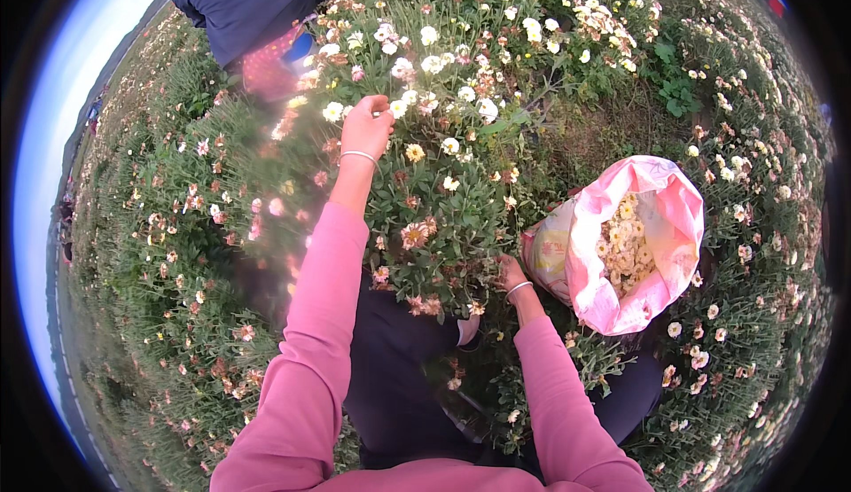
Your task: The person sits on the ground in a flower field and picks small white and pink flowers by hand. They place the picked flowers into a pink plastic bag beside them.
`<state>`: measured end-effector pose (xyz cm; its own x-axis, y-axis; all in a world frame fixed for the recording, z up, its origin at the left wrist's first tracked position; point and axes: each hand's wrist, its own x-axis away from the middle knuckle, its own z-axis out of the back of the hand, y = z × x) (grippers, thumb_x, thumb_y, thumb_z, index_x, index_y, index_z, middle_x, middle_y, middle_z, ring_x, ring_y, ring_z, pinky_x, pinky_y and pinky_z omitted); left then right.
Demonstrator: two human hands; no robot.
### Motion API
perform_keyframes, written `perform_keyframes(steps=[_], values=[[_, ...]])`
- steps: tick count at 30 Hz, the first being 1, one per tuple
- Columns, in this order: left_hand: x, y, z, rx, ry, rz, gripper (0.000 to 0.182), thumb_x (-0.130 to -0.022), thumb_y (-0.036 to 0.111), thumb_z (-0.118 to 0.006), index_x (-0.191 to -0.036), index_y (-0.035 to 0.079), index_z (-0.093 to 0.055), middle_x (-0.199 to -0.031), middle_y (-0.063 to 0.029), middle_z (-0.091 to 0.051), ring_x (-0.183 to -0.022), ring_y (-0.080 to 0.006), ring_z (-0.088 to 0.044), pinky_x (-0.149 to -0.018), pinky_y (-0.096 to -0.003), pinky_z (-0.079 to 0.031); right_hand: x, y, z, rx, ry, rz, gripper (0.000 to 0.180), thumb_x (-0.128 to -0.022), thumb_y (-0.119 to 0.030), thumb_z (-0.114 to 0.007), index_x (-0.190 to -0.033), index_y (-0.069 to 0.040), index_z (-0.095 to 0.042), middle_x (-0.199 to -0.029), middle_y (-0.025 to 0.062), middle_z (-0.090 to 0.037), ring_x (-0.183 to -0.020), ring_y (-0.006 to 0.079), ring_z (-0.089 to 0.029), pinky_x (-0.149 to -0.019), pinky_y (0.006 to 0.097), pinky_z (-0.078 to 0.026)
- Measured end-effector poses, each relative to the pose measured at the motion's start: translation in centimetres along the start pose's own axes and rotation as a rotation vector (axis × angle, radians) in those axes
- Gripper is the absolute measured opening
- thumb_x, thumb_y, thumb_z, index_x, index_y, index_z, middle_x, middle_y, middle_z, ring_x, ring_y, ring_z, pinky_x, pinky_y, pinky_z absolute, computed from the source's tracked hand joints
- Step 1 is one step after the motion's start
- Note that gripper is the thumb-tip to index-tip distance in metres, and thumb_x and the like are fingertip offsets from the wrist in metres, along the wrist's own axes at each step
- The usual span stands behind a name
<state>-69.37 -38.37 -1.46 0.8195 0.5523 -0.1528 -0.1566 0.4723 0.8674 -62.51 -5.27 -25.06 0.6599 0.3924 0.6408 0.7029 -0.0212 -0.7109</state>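
Observation:
My left hand (367, 126) reaches forward among white chrysanthemum-like flowers, its fingers curled close to a white bloom (398, 108); whether it grips anything is not plain. Another white flower (332, 112) is just left of its fingers. Lower down, my right hand (510, 274) is partly hidden by stems and leaves of the plant in front of me, and what its fingers hold cannot be seen. Right beside it stands an open pink and white woven sack (585, 239), its rim rolled outward, with many picked pale flower heads (625, 243) inside.
A person in dark clothing (246, 6) bends over the plants at the upper left. Dense rows of flowering plants surround me, with withered brownish blooms (415, 234) near my knees. A patch of low weeds and soil (578, 126) lies beyond the sack.

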Motion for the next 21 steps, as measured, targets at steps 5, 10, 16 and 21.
perform_keyframes(steps=[5,10,16,21], values=[[-4.9,-3.8,-2.9,-0.162,-0.224,0.176,0.063,-0.089,0.019,-0.072,-0.145,0.004,-0.047,-0.137,-0.02,-0.049,-0.069,-0.0233,-0.07,-0.064,-0.0351,-0.06,5.4,-5.9,-0.3,0.589,0.217,0.642,0.018,-0.093,-0.014,-0.069,-0.093,0.0,-0.056,-0.072,0.01,-0.062,-0.064,0.0193,-0.058,-0.062,0.0359,-0.048],[-4.4,-3.3,-5.1,0.103,-0.282,0.237,0.052,-0.093,0.031,-0.074,-0.133,0.002,-0.058,-0.092,-0.0063,-0.066,-0.062,-0.0131,-0.058,-0.054,-0.0278,-0.051,12.0,-18.8,-6.4,0.367,0.109,0.748,0.008,-0.1,-0.006,-0.055,-0.105,-0.001,-0.059,-0.083,0.0055,-0.065,-0.072,0.0119,-0.061,-0.064,0.0268,-0.048],[-0.5,-5.2,-5.6,0.476,-0.277,0.363,0.02,-0.095,0.024,-0.072,-0.094,0.006,-0.062,-0.072,0.0007,-0.058,-0.056,-0.0075,-0.051,-0.046,-0.0227,-0.037,1.9,-28.5,-17.1,0.577,-0.175,1.154,0.024,-0.096,0.006,-0.041,-0.103,0.0,-0.063,-0.102,0.0084,-0.064,-0.086,0.0153,-0.065,-0.075,0.0279,-0.052],[2.3,-5.6,-3.6,0.481,-0.215,0.418,0.018,-0.096,0.021,-0.071,-0.094,0.005,-0.062,-0.072,0.0006,-0.059,-0.057,-0.0072,-0.052,-0.046,-0.022,-0.037,-7.2,-30.3,-22.5,1.294,-0.203,0.89,0.024,-0.084,0.004,-0.051,-0.094,0.0,-0.073,-0.107,0.0207,-0.068,-0.101,0.0328,-0.067,-0.092,0.0391,-0.052]])
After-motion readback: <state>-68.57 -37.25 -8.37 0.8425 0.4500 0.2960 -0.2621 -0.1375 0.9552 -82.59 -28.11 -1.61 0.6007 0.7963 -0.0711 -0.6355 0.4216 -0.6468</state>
